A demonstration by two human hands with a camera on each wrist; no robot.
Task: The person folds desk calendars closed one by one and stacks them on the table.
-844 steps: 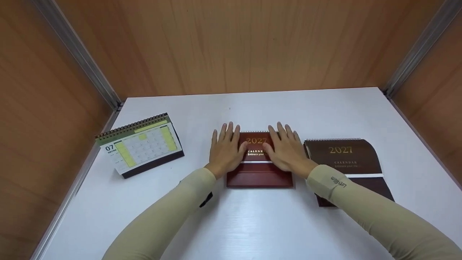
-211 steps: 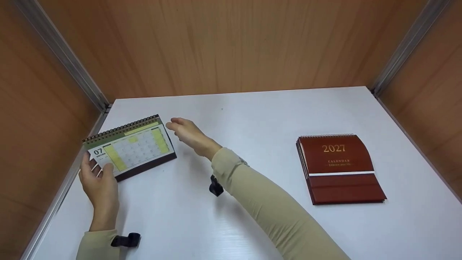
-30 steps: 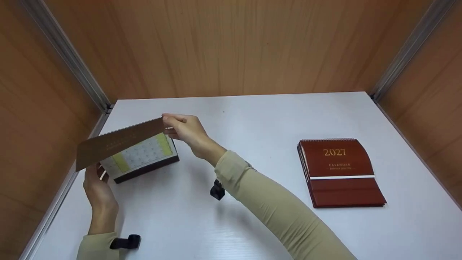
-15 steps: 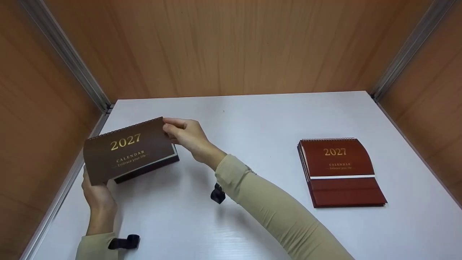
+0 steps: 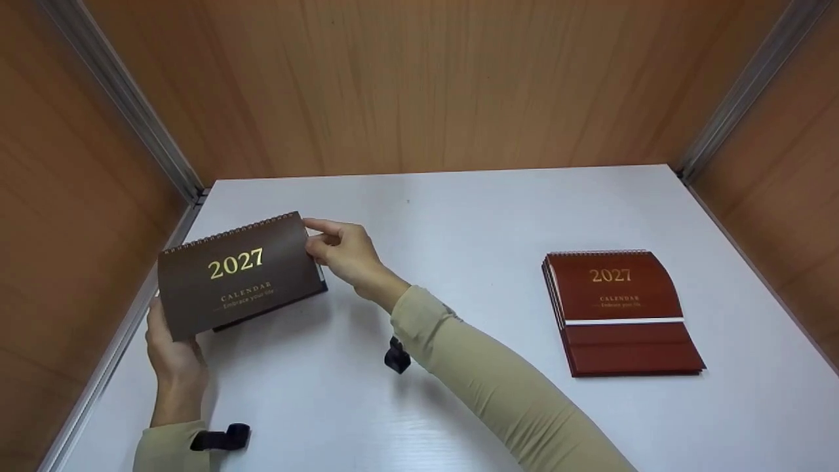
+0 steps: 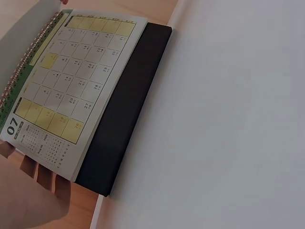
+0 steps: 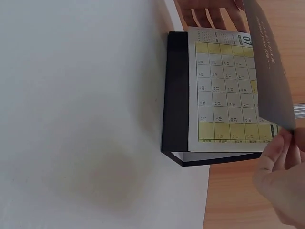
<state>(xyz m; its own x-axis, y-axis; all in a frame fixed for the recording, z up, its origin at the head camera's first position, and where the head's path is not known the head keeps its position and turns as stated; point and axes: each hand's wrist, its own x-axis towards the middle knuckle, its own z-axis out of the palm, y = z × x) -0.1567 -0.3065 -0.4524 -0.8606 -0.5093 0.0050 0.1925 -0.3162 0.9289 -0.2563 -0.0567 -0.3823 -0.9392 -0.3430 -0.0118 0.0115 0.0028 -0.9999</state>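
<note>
A desk calendar (image 5: 196,308) stands tilted at the table's left, its brown 2027 cover hanging over the front. My left hand (image 5: 174,354) holds its lower left side; the cover hides the thumb. At the upper right corner, my right hand (image 5: 351,252) has thumb and index finger on the edge. In the right wrist view, that hand (image 7: 281,181) pinches a corner of the lifted cover (image 7: 271,71). The left wrist view shows the July page (image 6: 66,71) above a black base (image 6: 128,109), with left fingers (image 6: 45,176) behind the side edge.
A red 2027 calendar (image 5: 629,347) lies flat at the right of the white table (image 5: 459,393), apparently on another one. Wooden panels (image 5: 419,85) enclose the back and sides. Black camera mounts (image 5: 226,438) sit on both wrists.
The brown cover has come down over the July page. Since the oldest frame, the red calendar has gone from the middle to the right, where the brown flat one lay; both hands have moved left.
</note>
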